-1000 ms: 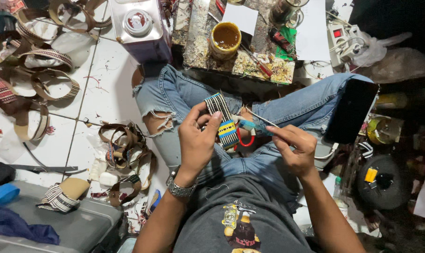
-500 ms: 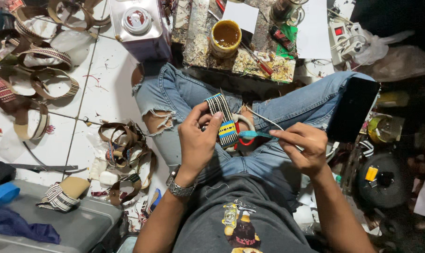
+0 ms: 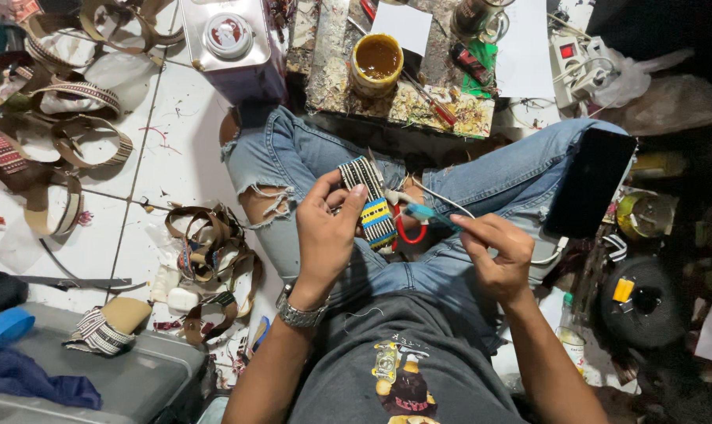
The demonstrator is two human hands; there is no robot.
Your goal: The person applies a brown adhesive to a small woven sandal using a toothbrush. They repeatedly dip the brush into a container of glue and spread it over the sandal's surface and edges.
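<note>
Now, working outward from your lap:
Left hand: your left hand [image 3: 328, 239] is gripping the woven strap [image 3: 369, 198], thumb and fingertips pinching its striped upper end; the grip is looking the same as half a second ago.
Strap: it is standing nearly upright over your thighs, black-and-white stripes above, a yellow-and-blue patch below.
Right hand: your right hand [image 3: 493, 253] is closing around a slim blue-handled tool [image 3: 421, 213], the tip pointing left toward the strap. A second ago this hand was sitting lower with the tool angled up; now the tool is lying nearly level, just beside the strap's edge.
Red loop: a red ring-shaped piece [image 3: 408, 233] is showing just behind the strap; what it belongs to you cannot tell.
Right knee: a dark phone [image 3: 590, 192] is resting on it.
Farther: a paint-spattered board [image 3: 403, 94] is carrying an open yellow glue tin [image 3: 377, 61].
Left floor: leather strap loops [image 3: 65, 118] are lying across white tiles.
</note>
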